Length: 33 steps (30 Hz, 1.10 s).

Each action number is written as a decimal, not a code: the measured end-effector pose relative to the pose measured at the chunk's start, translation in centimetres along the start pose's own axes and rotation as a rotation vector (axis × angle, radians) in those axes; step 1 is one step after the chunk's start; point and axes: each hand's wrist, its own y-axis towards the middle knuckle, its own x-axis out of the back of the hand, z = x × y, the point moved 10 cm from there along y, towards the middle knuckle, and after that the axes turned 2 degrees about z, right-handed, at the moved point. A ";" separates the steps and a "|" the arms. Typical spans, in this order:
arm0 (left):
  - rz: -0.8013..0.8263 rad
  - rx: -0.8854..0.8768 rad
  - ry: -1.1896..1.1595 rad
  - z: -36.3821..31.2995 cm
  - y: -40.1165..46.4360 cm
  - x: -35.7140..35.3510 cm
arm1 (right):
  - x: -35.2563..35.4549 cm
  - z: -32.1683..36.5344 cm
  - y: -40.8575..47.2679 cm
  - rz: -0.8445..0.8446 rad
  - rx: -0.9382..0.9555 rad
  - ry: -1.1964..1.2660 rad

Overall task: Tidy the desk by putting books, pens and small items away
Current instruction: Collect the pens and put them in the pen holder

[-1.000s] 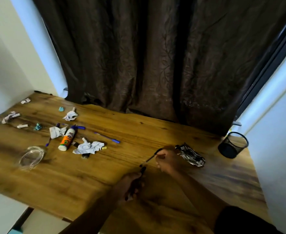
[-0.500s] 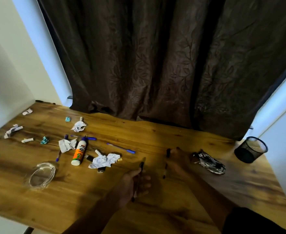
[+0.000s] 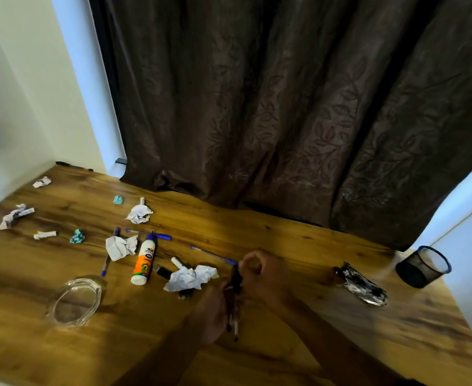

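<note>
My left hand (image 3: 211, 313) and my right hand (image 3: 265, 274) meet over the wooden desk (image 3: 285, 240), both gripping a bunch of dark pens (image 3: 235, 296) held nearly upright between them. A blue pen (image 3: 212, 254) lies just behind my right hand. Further blue pens (image 3: 148, 234) lie near a white and orange glue bottle (image 3: 144, 260). A black mesh pen cup (image 3: 423, 267) stands at the desk's far right corner.
Crumpled white paper (image 3: 190, 277) lies left of my hands, with more scraps (image 3: 138, 213) across the left half. A clear glass dish (image 3: 74, 302) sits near the front left. A shiny crumpled wrapper (image 3: 361, 284) lies right. A dark curtain (image 3: 285, 107) hangs behind.
My hands have come together, joining the pen from each hand into one bunch. The view has tilted and shifted left.
</note>
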 end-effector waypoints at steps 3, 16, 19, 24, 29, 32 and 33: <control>0.000 0.028 0.025 0.1 -0.9 1.2 | 0.2 0.0 2.3 -0.009 -0.020 -0.061; -0.024 0.047 0.191 0.7 -4.9 7.8 | -9.5 -3.7 8.2 0.337 -0.070 -0.461; 0.021 0.167 0.175 0.7 -5.4 6.8 | -8.0 -4.3 8.8 0.201 -0.125 -0.278; 0.102 0.210 0.029 -0.6 -4.7 4.6 | -4.5 -0.5 9.5 0.126 -0.243 0.366; 0.156 0.155 -0.084 -3.0 -4.0 3.1 | -2.8 6.3 8.9 0.398 -0.109 0.797; 0.149 0.108 -0.144 -4.6 -3.5 3.3 | -3.2 9.0 8.5 0.494 -0.029 0.740; 0.153 0.096 -0.154 -5.1 -3.5 3.3 | -3.7 9.8 8.2 0.511 0.004 0.671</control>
